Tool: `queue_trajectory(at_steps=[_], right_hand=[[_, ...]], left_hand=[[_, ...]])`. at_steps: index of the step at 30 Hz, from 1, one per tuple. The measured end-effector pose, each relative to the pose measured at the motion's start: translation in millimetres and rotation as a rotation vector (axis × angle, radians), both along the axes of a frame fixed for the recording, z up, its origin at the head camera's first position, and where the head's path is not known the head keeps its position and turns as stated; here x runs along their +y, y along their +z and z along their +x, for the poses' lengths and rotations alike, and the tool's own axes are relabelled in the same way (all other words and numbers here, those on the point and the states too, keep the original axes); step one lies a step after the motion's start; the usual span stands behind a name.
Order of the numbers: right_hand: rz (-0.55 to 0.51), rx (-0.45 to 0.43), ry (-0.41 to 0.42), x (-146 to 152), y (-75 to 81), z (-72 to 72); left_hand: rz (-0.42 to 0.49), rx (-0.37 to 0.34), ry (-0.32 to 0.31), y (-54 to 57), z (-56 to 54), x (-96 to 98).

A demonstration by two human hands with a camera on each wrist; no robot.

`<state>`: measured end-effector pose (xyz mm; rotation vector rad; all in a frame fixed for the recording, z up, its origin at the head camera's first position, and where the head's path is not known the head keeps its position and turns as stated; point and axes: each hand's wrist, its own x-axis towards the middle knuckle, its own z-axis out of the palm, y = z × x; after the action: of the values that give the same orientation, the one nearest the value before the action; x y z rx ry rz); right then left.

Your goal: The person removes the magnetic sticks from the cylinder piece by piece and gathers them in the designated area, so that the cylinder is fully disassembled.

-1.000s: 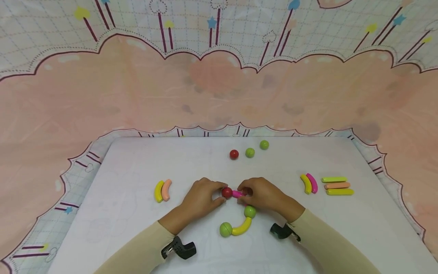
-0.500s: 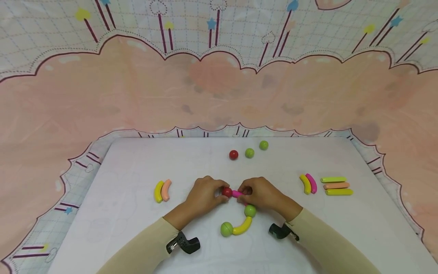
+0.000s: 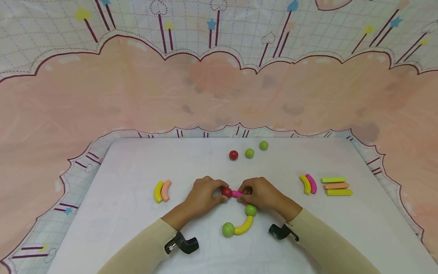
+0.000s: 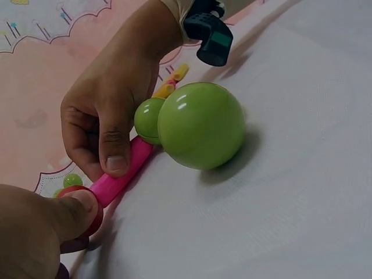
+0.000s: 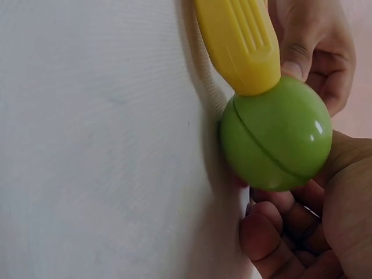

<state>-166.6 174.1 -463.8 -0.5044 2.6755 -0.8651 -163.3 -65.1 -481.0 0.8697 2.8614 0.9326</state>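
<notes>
Near the middle of the table, my left hand [image 3: 202, 195] pinches a red ball [image 3: 226, 192] between thumb and fingers. My right hand [image 3: 265, 193] grips a pink rod [image 4: 125, 174] whose left end meets the red ball. Partly hidden under the right hand, the rod runs down to a green ball [image 3: 250, 210]. From there a curved yellow rod [image 3: 244, 226] leads to another green ball [image 3: 228, 229], so the pieces form a hooked chain open to the left. The right wrist view shows the yellow rod's ribbed end [image 5: 250, 52] against a green ball [image 5: 276, 133].
On the white table [image 3: 113, 228], a loose red ball [image 3: 233, 155] and two green balls [image 3: 249, 153] lie at the back. Yellow and peach curved rods [image 3: 165, 190] rest at left. Curved rods [image 3: 305, 185] and straight rods [image 3: 336, 186] lie at right. Patterned cloth [image 3: 219, 91] hangs behind.
My left hand has shifted slightly right and closed in on the red ball. The chain's lower end, with the yellow rod and green ball, has swung slightly right. The right hand barely moves.
</notes>
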Motion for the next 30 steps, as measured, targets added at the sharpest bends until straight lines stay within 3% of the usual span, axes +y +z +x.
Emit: queue_trajectory(at_steps=[7,14,22,30], right_hand=[[0.010,-0.007,-0.008,1.0,1.4,-1.3],[-0.007,-0.033,-0.026,3.0,1.6,-2.7],[-0.022,-0.044,-0.027,3.7,-3.7,-4.4],[-0.034,-0.039,-0.007,2.8,-4.0,-5.0]], left_hand=[[0.077,-0.115,0.114,4.6,-3.6,-11.4],[0.082,-0.095,0.183,9.3,-14.7,-11.7],[0.146,-0.068,0.304,11.7,-40.3,-5.8],[0.187,-0.037,0.357,5.8,-73.6,-3.7]])
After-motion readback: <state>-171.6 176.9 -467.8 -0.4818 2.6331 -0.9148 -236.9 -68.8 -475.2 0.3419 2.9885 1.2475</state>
